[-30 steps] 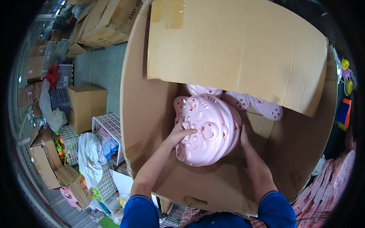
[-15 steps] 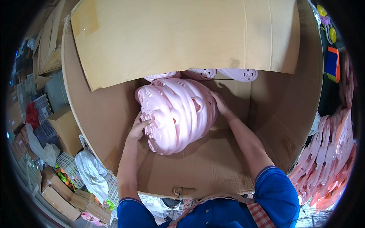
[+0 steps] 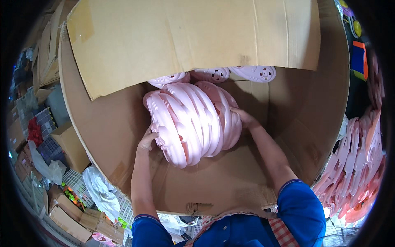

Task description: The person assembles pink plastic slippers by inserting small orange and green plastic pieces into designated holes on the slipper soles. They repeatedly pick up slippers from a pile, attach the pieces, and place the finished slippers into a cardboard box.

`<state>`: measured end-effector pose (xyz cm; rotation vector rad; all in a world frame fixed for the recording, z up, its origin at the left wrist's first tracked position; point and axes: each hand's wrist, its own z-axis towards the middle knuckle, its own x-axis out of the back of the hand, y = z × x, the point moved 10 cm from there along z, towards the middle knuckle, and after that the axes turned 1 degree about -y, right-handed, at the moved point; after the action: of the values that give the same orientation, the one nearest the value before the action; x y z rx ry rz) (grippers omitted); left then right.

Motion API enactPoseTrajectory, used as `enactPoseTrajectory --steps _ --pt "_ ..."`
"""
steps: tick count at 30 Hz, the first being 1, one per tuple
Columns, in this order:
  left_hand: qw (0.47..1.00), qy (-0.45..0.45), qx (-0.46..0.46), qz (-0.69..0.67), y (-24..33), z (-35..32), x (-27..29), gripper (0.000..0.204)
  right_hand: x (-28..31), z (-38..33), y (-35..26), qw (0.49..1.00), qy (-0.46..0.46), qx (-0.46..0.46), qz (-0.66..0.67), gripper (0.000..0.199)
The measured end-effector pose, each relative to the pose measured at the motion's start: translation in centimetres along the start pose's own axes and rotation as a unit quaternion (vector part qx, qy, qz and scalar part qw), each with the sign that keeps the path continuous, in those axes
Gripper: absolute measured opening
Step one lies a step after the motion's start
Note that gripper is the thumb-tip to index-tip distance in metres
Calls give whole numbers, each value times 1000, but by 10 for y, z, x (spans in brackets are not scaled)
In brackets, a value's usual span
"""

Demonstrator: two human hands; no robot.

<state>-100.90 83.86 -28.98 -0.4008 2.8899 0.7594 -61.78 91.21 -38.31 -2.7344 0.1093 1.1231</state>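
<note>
Between my two hands is a stack of pink moulded plastic parts [image 3: 193,123], nested face to face and lying on its side inside a large cardboard box [image 3: 222,185]. My left hand [image 3: 148,139] grips the stack's left end, its thumb on the outer part and the other fingers hidden. At the right end, my right hand [image 3: 243,118] presses on the last part, with some fingers out of sight behind it. Right beyond the stack, more pink plastic parts [image 3: 214,74] with round slotted ends show beneath a cardboard flap [image 3: 193,37].
Outside the box at right hang or lean many stacked pink parts [image 3: 349,160]. To the left are smaller cartons [image 3: 72,144], a white plastic bag [image 3: 101,189] and white mesh baskets [image 3: 78,187]. The box's near edge has a torn hole [image 3: 199,207].
The stack has fanned apart a little, with a gap opening toward its right end. My right hand sits slightly lower and further right, while my left hand keeps its hold.
</note>
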Motion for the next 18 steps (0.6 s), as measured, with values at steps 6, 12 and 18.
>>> enactPoseTrajectory --steps 6,12,18 --pt "998 -33 -17 -58 17 -47 -22 107 -35 -46 -11 999 3 26 -23 61" --pt "994 2 -109 -16 95 -134 -36 105 -119 -118 -59 992 -12 118 -30 67" --pt "954 -46 -283 82 236 -264 -112 119 -188 -291 -75 940 -48 336 41 70"
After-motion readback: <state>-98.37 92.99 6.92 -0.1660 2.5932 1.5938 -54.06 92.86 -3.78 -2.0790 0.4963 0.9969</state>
